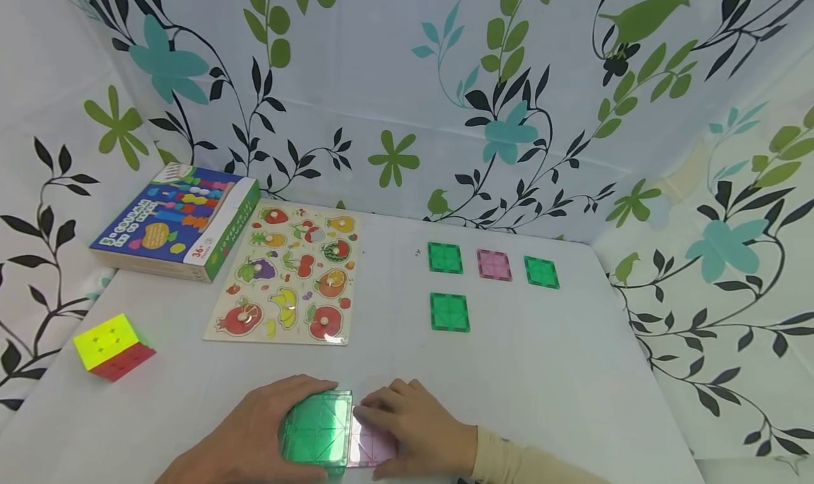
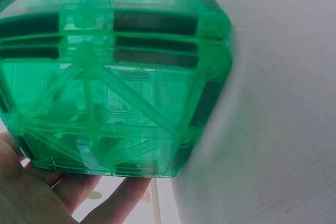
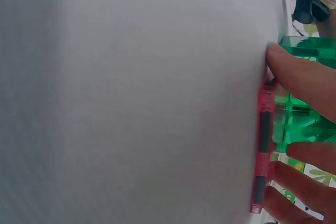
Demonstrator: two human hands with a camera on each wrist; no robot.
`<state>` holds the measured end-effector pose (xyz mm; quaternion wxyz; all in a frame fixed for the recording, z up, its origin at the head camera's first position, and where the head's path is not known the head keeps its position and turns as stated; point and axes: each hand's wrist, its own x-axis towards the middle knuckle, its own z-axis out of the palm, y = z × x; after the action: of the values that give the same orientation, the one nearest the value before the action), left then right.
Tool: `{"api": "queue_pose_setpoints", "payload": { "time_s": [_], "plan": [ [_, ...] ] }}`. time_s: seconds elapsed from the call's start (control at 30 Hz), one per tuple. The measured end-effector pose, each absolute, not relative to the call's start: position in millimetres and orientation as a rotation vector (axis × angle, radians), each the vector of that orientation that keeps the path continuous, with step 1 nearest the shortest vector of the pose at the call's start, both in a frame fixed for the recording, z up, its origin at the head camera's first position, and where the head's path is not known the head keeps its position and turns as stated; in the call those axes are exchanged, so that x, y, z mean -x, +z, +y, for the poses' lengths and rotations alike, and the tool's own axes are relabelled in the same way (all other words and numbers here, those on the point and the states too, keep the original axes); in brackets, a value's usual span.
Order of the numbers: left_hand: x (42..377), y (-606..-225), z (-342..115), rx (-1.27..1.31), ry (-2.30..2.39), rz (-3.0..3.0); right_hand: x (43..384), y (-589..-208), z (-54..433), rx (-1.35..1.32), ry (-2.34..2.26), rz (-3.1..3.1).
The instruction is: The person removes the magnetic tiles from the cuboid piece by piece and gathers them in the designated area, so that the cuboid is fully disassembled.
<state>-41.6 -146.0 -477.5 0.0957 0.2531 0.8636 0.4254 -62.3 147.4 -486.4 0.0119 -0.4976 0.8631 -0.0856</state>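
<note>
Near the front of the table my left hand (image 1: pixel 251 427) grips a green box of see-through magnetic tiles (image 1: pixel 318 427), thumb on the near side and fingers round the far side. The left wrist view shows the box's walls (image 2: pixel 131 98) with dark magnets along the edges. Right against the box lies a pink magnetic tile (image 1: pixel 371 445), flat on the table. My right hand (image 1: pixel 422 427) holds this tile between thumb and fingertips. From the right wrist, the pink tile's edge (image 3: pixel 261 150) shows low beside the green box, with the thumb at one end.
Green tiles (image 1: pixel 445 258) and a pink tile (image 1: pixel 494 265) lie apart at the back right. A fruit puzzle board (image 1: pixel 286 279) lies left of them, beside a cardboard game box (image 1: pixel 174 222). A yellow and red puzzle cube (image 1: pixel 114 346) sits at the left edge.
</note>
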Motion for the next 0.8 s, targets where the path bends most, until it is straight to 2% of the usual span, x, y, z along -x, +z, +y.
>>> {"api": "queue_pose_setpoints", "payload": {
  "time_s": [0.47, 0.8],
  "plan": [
    [42.6, -476.6, -145.7, -0.725, 1.239, 2.558, 64.2, -482.4, 141.0, 1.369, -0.385, 2.655],
    [39.7, -473.5, -144.5, -0.646, 1.232, 2.5, 65.0, -485.6, 142.2, 1.344, -0.453, 2.65]
  ]
}}
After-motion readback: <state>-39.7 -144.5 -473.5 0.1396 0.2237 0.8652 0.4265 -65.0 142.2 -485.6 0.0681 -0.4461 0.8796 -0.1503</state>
